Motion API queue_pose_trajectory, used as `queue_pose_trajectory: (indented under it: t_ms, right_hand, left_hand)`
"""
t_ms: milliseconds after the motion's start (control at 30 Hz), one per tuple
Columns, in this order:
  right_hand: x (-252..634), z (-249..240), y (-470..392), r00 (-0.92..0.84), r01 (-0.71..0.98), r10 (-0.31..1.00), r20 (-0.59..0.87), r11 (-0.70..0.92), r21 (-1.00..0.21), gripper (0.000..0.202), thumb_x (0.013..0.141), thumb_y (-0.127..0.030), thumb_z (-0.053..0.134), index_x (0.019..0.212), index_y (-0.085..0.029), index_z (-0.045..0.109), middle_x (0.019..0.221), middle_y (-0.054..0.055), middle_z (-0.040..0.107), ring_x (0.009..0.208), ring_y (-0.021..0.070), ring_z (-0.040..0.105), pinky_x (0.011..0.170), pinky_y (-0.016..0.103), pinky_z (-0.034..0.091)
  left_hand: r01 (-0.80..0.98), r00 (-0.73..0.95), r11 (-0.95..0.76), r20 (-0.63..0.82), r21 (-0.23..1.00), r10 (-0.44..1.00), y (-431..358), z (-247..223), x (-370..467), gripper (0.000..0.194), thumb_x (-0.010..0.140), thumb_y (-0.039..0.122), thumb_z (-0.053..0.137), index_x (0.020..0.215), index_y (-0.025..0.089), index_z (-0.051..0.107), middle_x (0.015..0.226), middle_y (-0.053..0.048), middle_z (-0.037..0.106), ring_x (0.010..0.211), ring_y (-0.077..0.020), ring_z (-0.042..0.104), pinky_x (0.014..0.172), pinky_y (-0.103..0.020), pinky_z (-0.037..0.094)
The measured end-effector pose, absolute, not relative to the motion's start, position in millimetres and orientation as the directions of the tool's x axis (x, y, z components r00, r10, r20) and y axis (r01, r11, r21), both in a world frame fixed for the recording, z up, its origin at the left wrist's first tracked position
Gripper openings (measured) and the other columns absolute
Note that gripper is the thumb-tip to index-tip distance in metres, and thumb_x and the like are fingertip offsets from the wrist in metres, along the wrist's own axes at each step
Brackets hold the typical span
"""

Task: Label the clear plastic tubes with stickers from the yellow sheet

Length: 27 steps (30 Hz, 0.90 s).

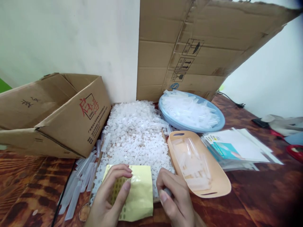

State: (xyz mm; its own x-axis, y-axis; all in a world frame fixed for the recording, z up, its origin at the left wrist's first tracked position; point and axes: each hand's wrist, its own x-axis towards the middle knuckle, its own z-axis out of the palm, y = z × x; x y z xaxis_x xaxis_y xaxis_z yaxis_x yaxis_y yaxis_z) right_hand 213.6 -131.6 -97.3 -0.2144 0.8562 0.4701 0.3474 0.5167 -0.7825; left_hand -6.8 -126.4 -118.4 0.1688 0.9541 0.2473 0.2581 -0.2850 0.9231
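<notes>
A yellow sticker sheet (139, 192) with rows of small dark oval marks lies over the front of a heap of small white translucent plastic pieces (132, 138). On the sheet's left part rests my left hand (115, 192), fingers curved and thumb apart from them, with nothing visible in its grasp. My right hand (174, 195) is closed just right of the sheet. A bit of something small and greyish shows between its thumb and curled fingers; most of it is hidden. Beside this hand stands a peach plastic tray (219, 179) holding several clear tubes (195, 164).
At the back right a blue basin (221, 121) is piled with translucent tubes. Flat plastic packets (241, 146) lie right of the tray. An open cardboard box (71, 119) stands left; loose tubes (75, 189) lie before it. A large cardboard sheet (189, 47) leans behind.
</notes>
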Motion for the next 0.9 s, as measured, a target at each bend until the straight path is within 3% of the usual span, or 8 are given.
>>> queue_pose_trajectory:
  t_ms: [200, 400, 500, 567, 667, 767, 833, 900]
  right_hand:
    - [217.1, -97.9, -138.4, -0.105, 0.233, 0.874, 0.475, 0.486, -0.842, 0.032, 0.105, -0.032, 0.037, 0.075, -0.021, 0.041, 0.067, -0.002, 0.041, 0.059, 0.0143, 0.045, 0.058, 0.032, 0.028]
    - [237.4, -93.3, -130.2, 0.171, 0.125, 0.88, 0.444, 0.428, -0.895, 0.04, 0.104, -0.031, 0.042, 0.065, -0.022, 0.04, 0.061, -0.002, 0.035, 0.056, 0.0156, 0.037, 0.056, 0.034, 0.027]
    - [254.9, -81.8, -119.2, 0.312, 0.201, 0.843, 0.438, 0.392, -0.898, 0.043, 0.103, -0.034, 0.046, 0.061, -0.023, 0.04, 0.059, -0.002, 0.035, 0.055, 0.0158, 0.036, 0.055, 0.033, 0.028]
    - [269.3, -75.8, -113.4, 0.349, 0.35, 0.842, 0.411, 0.289, -0.891, 0.048, 0.104, -0.043, 0.047, 0.061, -0.022, 0.045, 0.059, -0.001, 0.041, 0.055, 0.0163, 0.039, 0.053, 0.032, 0.029]
    - [292.0, -69.4, -108.3, 0.269, 0.605, 0.9, 0.343, 0.12, -0.787, 0.054, 0.105, -0.055, 0.042, 0.068, -0.022, 0.061, 0.071, 0.004, 0.063, 0.07, 0.0216, 0.058, 0.068, 0.034, 0.043]
    - [309.8, -57.6, -97.3, 0.147, 0.784, 0.93, 0.335, 0.097, -0.613, 0.049, 0.101, -0.057, 0.046, 0.076, -0.023, 0.07, 0.087, 0.007, 0.074, 0.089, 0.0273, 0.067, 0.082, 0.037, 0.047]
    - [317.1, -44.1, -77.8, 0.111, 0.874, 0.919, 0.379, 0.091, -0.477, 0.042, 0.1, -0.053, 0.05, 0.079, -0.023, 0.071, 0.088, 0.008, 0.075, 0.088, 0.0279, 0.068, 0.081, 0.038, 0.047]
    - [321.5, -29.4, -45.4, 0.078, 0.951, 0.921, 0.383, 0.047, -0.306, 0.038, 0.102, -0.045, 0.047, 0.084, -0.021, 0.071, 0.094, 0.01, 0.076, 0.09, 0.0285, 0.068, 0.083, 0.039, 0.048]
  left_hand:
    - [0.25, 0.141, -0.242, 0.212, 0.937, 0.967, -123.3, -119.9, -7.3, 0.011, 0.105, 0.029, 0.057, 0.11, 0.028, 0.066, 0.12, -0.006, 0.067, 0.123, -0.0213, 0.062, 0.102, -0.027, 0.051]
    - [0.218, 0.12, -0.229, 0.207, 0.949, 0.971, -122.5, -110.3, -2.8, 0.013, 0.106, 0.031, 0.054, 0.109, 0.028, 0.066, 0.117, -0.004, 0.067, 0.121, -0.02, 0.06, 0.105, -0.028, 0.045]
    - [0.205, 0.117, -0.225, 0.204, 0.953, 0.972, -120.8, -107.3, -4.4, 0.015, 0.107, 0.033, 0.052, 0.108, 0.027, 0.066, 0.116, -0.004, 0.066, 0.12, -0.02, 0.06, 0.103, -0.028, 0.045]
    - [0.202, 0.114, -0.224, 0.204, 0.953, 0.972, -119.4, -105.9, -6.6, 0.016, 0.107, 0.034, 0.051, 0.108, 0.027, 0.065, 0.116, -0.005, 0.065, 0.119, -0.0205, 0.06, 0.102, -0.029, 0.045]
    - [0.223, 0.104, -0.227, 0.209, 0.948, 0.972, -117.3, -103.3, -10.2, 0.018, 0.108, 0.035, 0.05, 0.11, 0.026, 0.064, 0.116, -0.006, 0.066, 0.118, -0.0215, 0.061, 0.101, -0.03, 0.046]
    - [0.318, 0.097, -0.262, 0.243, 0.911, 0.965, -113.8, -103.3, -14.3, 0.019, 0.108, 0.034, 0.048, 0.109, 0.024, 0.064, 0.115, -0.007, 0.067, 0.116, -0.0229, 0.062, 0.1, -0.033, 0.047]
    - [0.472, 0.099, -0.319, 0.31, 0.822, 0.945, -109.6, -107.4, -18.5, 0.019, 0.107, 0.03, 0.048, 0.111, 0.023, 0.064, 0.116, -0.009, 0.068, 0.117, -0.0259, 0.062, 0.1, -0.037, 0.047]
    - [0.688, 0.111, -0.345, 0.378, 0.639, 0.919, -104.4, -114.7, -24.1, 0.02, 0.105, 0.025, 0.049, 0.116, 0.02, 0.065, 0.121, -0.012, 0.069, 0.12, -0.0307, 0.061, 0.101, -0.044, 0.044]
